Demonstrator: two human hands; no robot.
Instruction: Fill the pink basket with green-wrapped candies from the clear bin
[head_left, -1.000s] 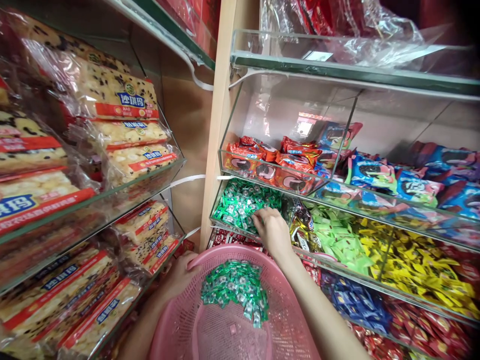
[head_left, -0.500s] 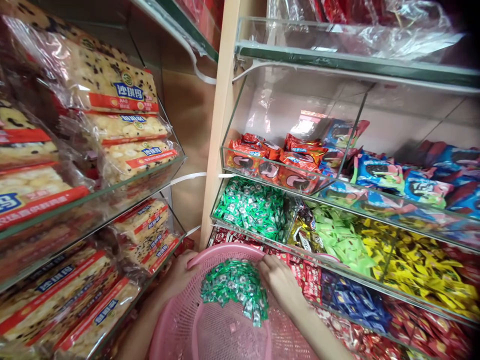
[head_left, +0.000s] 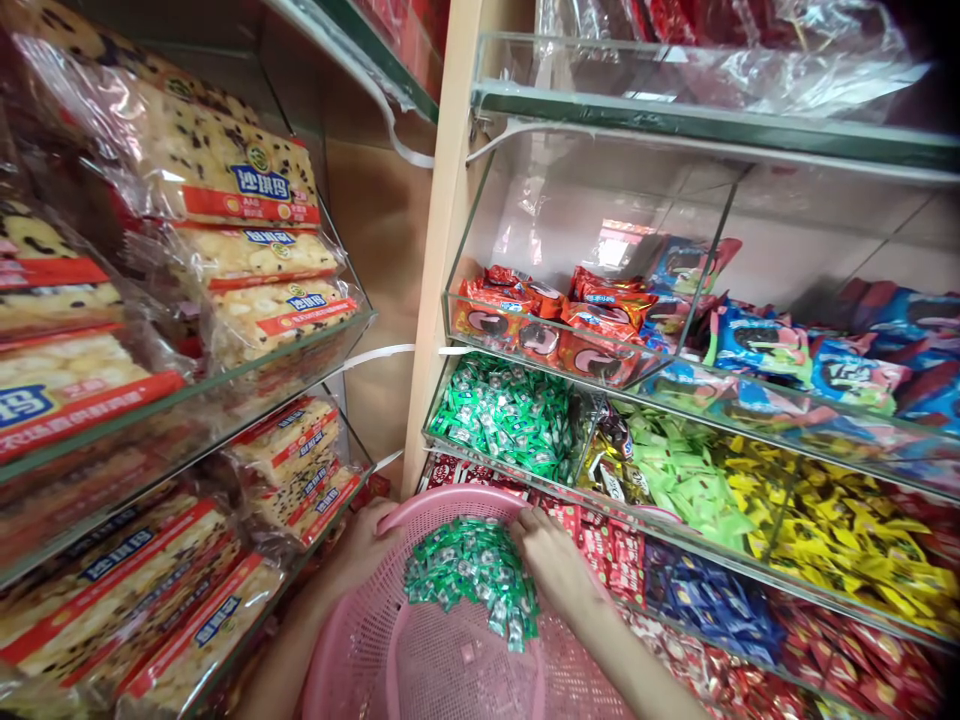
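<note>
The left hand (head_left: 366, 545) was at the upper left rim of a pink basket (head_left: 341, 640), with its fingers bent around this rim and grasping it; a part of them was hidden. The right hand (head_left: 551, 560) was on the upper right rim, and its fingers were also grasping the basket there. The basket was in front of the person, between the two forearms, and its wall was full of small holes. Inside it, a heap of green candies (head_left: 472, 570) lay toward the far side, near the right hand, while the nearer part of the bottom was bare.

Just beyond the basket, more green-wrapped sweets (head_left: 506, 415) filled a glass compartment beside the wooden post (head_left: 437, 250). To the right of them lay light green sweets (head_left: 686, 475) and yellow sweets (head_left: 825, 525), and on the level below, blue sweets (head_left: 705, 595). Red-orange packets (head_left: 600, 310) stood on the shelf above. At the left side, wrapped pastry bars (head_left: 236, 170) were stacked on glass shelves.
</note>
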